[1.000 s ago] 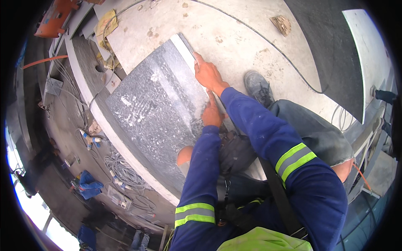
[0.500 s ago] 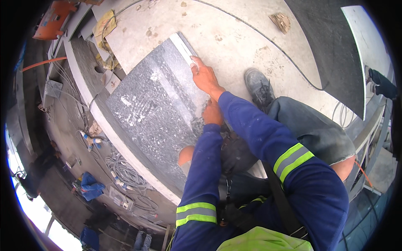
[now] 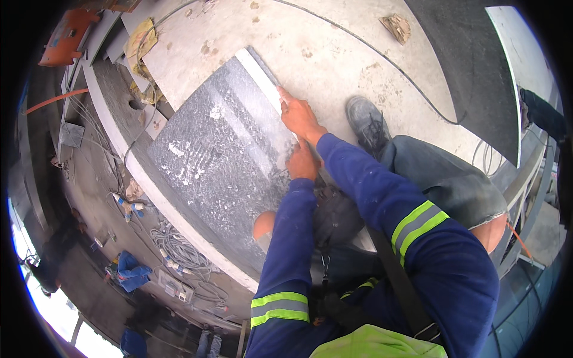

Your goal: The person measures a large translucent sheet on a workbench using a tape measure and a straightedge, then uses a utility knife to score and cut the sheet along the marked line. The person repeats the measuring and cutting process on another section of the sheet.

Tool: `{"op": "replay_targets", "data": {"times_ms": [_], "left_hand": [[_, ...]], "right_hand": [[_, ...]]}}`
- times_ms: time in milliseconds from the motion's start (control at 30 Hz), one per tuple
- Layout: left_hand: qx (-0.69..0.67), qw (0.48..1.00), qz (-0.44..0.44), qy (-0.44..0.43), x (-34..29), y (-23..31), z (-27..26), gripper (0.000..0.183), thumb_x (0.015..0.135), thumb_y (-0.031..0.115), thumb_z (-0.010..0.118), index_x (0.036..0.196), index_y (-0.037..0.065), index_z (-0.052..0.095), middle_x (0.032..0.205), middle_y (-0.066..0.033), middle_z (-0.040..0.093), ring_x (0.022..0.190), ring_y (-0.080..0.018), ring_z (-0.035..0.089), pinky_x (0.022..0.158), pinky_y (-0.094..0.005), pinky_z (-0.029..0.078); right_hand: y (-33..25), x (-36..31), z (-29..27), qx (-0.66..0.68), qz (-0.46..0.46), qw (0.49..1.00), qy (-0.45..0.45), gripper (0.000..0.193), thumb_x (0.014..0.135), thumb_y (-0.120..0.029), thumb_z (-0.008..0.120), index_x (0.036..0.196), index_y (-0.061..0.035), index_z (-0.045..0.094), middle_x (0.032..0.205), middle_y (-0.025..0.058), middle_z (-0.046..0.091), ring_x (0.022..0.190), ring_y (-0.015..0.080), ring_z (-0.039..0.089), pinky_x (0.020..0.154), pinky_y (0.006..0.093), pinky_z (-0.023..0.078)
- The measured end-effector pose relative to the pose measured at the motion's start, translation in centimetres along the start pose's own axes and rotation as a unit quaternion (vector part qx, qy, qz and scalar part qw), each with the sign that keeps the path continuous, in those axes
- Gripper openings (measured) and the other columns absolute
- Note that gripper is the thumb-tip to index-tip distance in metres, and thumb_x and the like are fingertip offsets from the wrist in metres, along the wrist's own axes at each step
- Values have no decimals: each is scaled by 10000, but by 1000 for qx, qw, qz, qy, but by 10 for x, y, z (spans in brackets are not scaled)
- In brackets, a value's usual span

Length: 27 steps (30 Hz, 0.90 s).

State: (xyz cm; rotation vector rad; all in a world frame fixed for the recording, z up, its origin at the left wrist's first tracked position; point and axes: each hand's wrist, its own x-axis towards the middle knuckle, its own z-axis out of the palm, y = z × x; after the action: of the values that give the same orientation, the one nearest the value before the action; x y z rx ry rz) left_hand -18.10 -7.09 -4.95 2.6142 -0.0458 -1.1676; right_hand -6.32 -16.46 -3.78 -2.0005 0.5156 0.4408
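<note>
A dusty grey stone slab (image 3: 221,143), smeared with white powder and ridged marks, lies tilted in front of me. Along its right edge runs a narrow white strip (image 3: 258,71). My right hand (image 3: 301,118) is closed at the strip's nearer part, with the thumb and index finger about the edge. Just below it, my left hand (image 3: 302,161) is curled near the slab's near right corner. Its fingertips reach the same edge, and whatever they grip is hidden. An orange rounded object (image 3: 264,224) shows beside my left forearm.
My shoe (image 3: 366,122) rests on the pale, stained floor (image 3: 322,53). A dark cable (image 3: 382,56) crosses it towards a black sheet (image 3: 471,77). Coiled grey cables (image 3: 179,246) and a blue cloth item (image 3: 131,269) lie left, beyond a long pale ledge (image 3: 179,215).
My right hand has shifted slightly right and down along the slab's edge, baring more of the white strip. My left hand stays near the corner. The surroundings have shifted slightly left in view.
</note>
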Motion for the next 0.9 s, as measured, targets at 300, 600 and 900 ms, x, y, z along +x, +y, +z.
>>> {"op": "replay_targets", "data": {"times_ms": [300,600,900], "left_hand": [[19,999,24,21,5,-5,10,1195,853,232,860,1722,107,50,1350,-190,663,1159,-379,711,1000,-522,529],[39,995,75,52,11,-7,20,1064,901,246,786,1711,79,118,1284,-177,696,1136,-377,714,983,-512,523],[45,997,43,44,14,-12,23,1127,851,259,835,1712,76,131,1331,-176,686,1148,-373,715,987,-509,524]], "right_hand": [[-34,24,-17,-31,39,998,-28,540,1072,-179,502,1612,-172,487,1269,305,709,1171,466,694,1020,503,553],[-76,72,-31,-32,34,999,-5,523,1083,-187,473,1605,-182,501,1228,291,723,1163,461,698,1014,521,553],[-66,59,-22,-25,22,999,-8,548,1059,-147,486,1606,-181,493,1289,286,707,1221,455,679,1047,531,545]]}}
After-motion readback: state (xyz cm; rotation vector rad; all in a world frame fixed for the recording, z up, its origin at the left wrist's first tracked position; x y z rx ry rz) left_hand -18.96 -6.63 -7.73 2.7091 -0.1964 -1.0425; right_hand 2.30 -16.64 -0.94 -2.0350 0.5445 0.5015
